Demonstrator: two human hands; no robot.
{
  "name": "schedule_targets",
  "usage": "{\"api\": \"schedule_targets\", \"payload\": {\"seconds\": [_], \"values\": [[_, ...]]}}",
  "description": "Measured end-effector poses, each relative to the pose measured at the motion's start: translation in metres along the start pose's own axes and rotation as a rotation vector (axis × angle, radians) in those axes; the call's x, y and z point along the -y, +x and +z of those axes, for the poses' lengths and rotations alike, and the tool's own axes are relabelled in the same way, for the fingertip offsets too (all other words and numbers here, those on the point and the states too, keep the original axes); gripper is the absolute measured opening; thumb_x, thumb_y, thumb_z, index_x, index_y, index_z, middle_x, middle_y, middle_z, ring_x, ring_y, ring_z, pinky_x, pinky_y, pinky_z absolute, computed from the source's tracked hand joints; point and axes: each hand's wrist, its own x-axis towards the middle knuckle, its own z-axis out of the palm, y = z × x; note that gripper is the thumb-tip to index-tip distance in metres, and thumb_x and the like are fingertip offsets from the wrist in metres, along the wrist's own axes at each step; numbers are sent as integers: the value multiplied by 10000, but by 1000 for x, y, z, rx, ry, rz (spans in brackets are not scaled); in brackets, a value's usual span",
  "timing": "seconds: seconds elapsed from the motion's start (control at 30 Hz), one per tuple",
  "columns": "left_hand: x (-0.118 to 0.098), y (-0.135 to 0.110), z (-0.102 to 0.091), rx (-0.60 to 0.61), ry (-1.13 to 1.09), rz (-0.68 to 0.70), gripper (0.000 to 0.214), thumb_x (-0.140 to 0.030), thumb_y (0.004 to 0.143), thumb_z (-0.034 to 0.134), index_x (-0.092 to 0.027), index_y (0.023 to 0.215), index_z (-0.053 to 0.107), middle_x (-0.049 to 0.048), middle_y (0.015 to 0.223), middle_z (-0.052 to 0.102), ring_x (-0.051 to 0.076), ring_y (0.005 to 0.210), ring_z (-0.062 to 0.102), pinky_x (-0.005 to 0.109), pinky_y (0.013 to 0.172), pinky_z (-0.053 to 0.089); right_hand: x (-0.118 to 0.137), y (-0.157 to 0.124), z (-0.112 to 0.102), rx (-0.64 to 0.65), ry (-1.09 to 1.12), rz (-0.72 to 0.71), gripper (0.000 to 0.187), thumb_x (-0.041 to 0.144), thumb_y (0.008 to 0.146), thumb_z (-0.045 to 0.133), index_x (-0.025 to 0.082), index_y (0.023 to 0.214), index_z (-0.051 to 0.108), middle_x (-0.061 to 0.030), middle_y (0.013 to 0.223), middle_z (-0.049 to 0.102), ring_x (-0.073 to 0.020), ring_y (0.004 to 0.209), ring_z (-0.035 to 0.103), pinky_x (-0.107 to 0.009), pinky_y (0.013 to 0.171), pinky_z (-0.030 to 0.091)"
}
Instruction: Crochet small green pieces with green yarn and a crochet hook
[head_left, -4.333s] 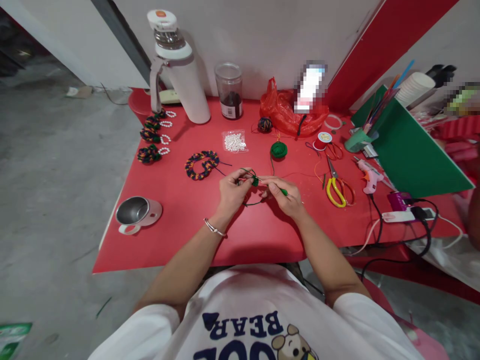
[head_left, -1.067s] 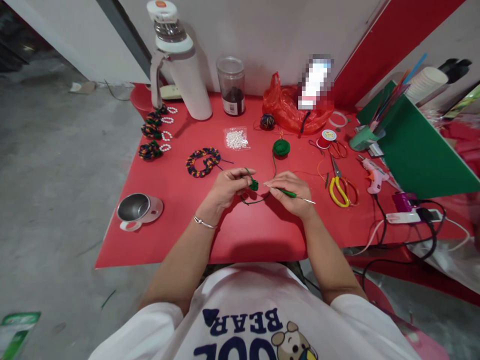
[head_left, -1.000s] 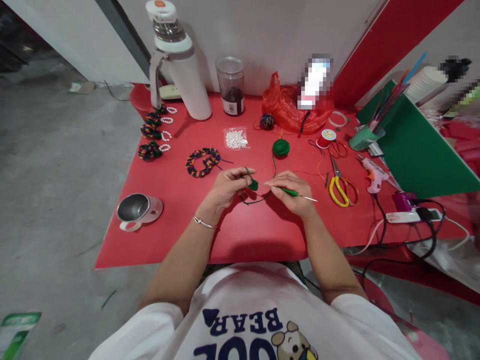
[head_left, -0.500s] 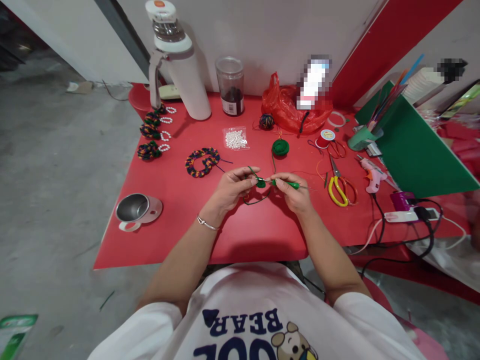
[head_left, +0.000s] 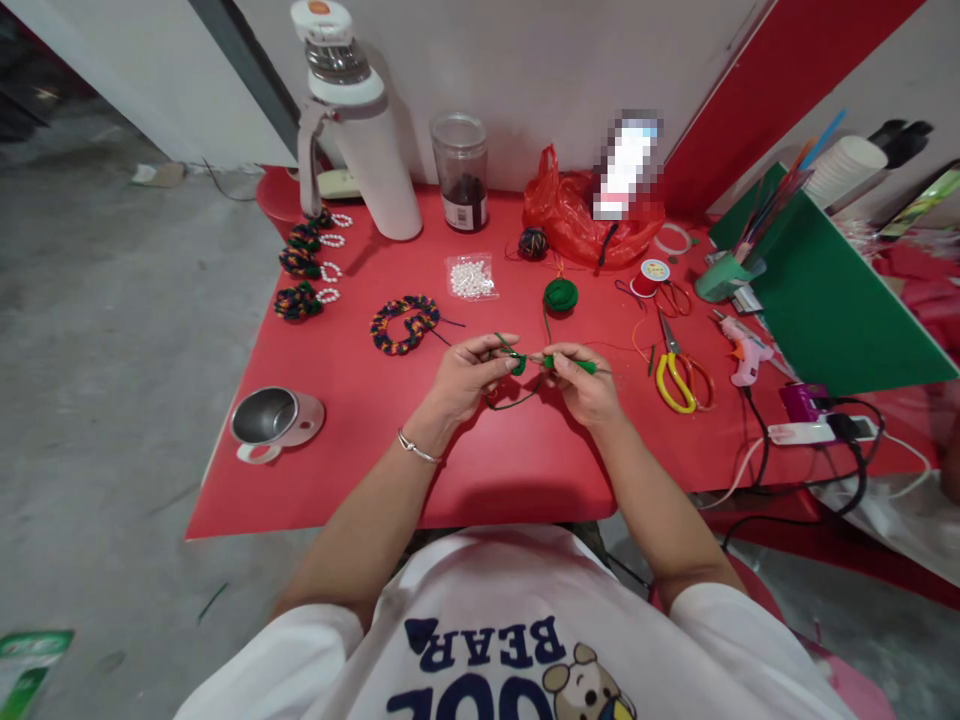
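Between thumb and fingers my left hand (head_left: pixel 478 366) pinches a small piece of green crochet work (head_left: pixel 519 366), with green yarn running over the forefinger. My right hand (head_left: pixel 585 382) is closed around the green handle of a crochet hook (head_left: pixel 574 366), its metal tip pointing left at the crochet work. Whether the tip sits inside a stitch is too small to tell. A strand leads up to the green yarn ball (head_left: pixel 561 295) just beyond my hands, and a loop of it hangs below them. A multicoloured crocheted strip (head_left: pixel 405 325) lies curled left of my left hand.
Yellow-handled scissors (head_left: pixel 676 380), a pink glue gun (head_left: pixel 744 347) and a power strip (head_left: pixel 814 432) lie to the right. A steel-lined mug (head_left: pixel 276 422) stands at left. Behind are a large bottle (head_left: pixel 375 150), a jar (head_left: pixel 460 175), a bead packet (head_left: pixel 471 278) and a red bag (head_left: pixel 562 205).
The hook has drawn back slightly to the right from the crochet work, and the handle has turned a little in my right hand. My left hand has barely shifted.
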Motion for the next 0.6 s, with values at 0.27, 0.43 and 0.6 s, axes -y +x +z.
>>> {"api": "schedule_targets", "payload": {"seconds": [0.27,0.43,0.6], "values": [[-6,-3,1,61,-6,-58,435,-191,538,947,-140,951,817,3,664,666,15,433,379,174,398,212,1,-1,-1,14,-62,-34,291,501,691,911,285,858,813,-8,820,800,-132,674,660,-260,577,495],[-6,-3,1,40,4,-49,424,-183,539,940,-140,942,817,1,644,664,15,416,363,184,400,204,-1,1,-3,27,-104,-49,330,544,703,892,279,877,799,-11,838,800,-141,691,680,-262,569,507],[-4,-2,1,-4,46,-15,494,-162,546,922,-153,1028,817,18,715,703,59,516,520,180,458,314,-6,1,-7,19,-161,-61,345,570,731,865,285,916,802,-13,852,804,-152,708,688,-275,587,517]]}}
